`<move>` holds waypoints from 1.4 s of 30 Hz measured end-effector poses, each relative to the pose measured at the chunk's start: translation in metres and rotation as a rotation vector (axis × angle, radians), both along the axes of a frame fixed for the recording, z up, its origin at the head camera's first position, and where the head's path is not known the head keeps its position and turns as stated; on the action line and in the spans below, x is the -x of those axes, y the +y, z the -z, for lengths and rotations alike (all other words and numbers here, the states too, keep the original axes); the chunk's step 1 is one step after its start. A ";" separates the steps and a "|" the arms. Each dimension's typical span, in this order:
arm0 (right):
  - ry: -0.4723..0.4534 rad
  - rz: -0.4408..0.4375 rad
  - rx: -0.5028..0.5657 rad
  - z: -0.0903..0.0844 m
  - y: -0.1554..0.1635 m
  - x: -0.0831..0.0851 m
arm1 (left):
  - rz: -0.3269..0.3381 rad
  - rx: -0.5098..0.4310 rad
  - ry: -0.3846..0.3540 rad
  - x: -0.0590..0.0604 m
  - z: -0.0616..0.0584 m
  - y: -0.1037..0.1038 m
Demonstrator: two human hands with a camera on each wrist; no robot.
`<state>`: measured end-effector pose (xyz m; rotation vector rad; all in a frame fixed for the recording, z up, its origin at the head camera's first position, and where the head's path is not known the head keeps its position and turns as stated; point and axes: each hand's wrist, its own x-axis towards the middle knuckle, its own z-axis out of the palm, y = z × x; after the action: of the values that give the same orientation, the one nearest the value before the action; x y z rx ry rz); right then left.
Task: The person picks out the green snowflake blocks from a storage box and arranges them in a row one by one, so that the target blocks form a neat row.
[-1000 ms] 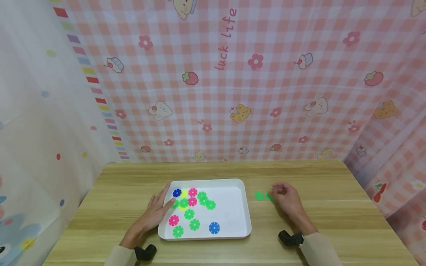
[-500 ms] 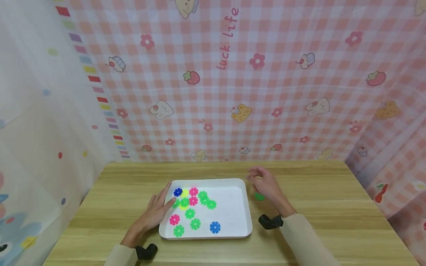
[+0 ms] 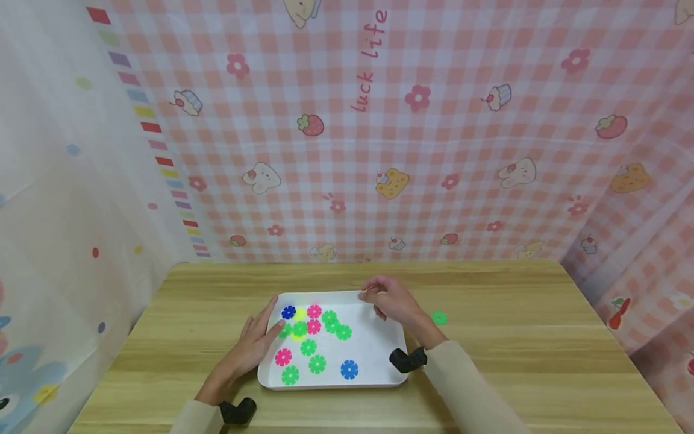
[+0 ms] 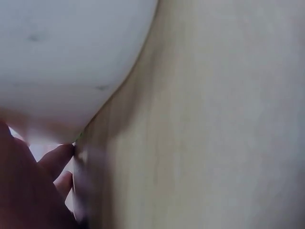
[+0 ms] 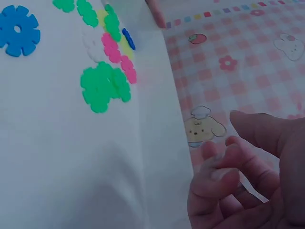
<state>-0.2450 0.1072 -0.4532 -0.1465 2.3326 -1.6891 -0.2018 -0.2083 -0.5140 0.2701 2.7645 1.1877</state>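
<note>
A white rectangular tray (image 3: 374, 343) holds notched plastic snowflake discs: several green discs (image 3: 317, 364), pink discs (image 3: 283, 357), partly covered yellow discs, a dark blue disc (image 3: 288, 312) and a lighter blue disc (image 5: 18, 31). My left hand (image 3: 255, 346) grips the tray's left rim, thumb over the inside and fingers along the outer wall. Over the tray's far right corner hovers my right hand (image 3: 393, 301), fingers loosely bent. In the right wrist view, the thumb stands apart from the fingers (image 5: 224, 179), with nothing visible between them.
Right of the tray, a green disc (image 3: 440, 317) lies on the wooden table (image 3: 504, 355), close to my right forearm. Behind the table hangs a pink checked curtain (image 3: 347, 150). A black wrist device (image 3: 408, 360) overlaps the tray's right edge.
My right hand has moved left from the green discs on the table to above the tray. The arm now hides one of those discs. My left hand and the tray stay put.
</note>
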 end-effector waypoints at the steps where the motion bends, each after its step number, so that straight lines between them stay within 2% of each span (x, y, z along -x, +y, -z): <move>1: -0.013 -0.013 -0.008 0.001 -0.003 0.000 | -0.004 -0.005 0.003 0.000 0.000 0.000; 4: -0.033 -0.055 -0.028 0.006 -0.009 -0.001 | -0.010 -0.025 -0.004 0.001 0.000 -0.001; 12: -0.063 -0.178 -0.093 0.012 -0.028 -0.002 | -0.069 -0.082 -0.090 -0.002 -0.003 -0.002; 16: -0.085 -0.182 -0.153 0.018 -0.034 -0.003 | -0.082 -0.116 -0.099 -0.002 -0.003 -0.003; 23: -0.103 -0.167 -0.234 0.028 -0.037 -0.005 | -0.061 -0.205 -0.090 -0.001 0.000 -0.003; 32: -0.010 -0.173 -0.279 0.036 -0.038 -0.008 | -0.046 -0.230 -0.116 -0.001 -0.001 -0.003; 36: 0.041 -0.190 -0.322 0.039 -0.040 -0.009 | -0.027 -0.262 -0.121 -0.003 -0.008 -0.001; 42: 0.080 -0.210 -0.352 0.042 -0.042 -0.007 | -0.017 -0.267 -0.143 -0.012 -0.032 0.007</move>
<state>-0.2379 0.0654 -0.4949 -0.3811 2.5268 -1.1770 -0.1894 -0.2011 -0.4819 0.1780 2.4906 1.5169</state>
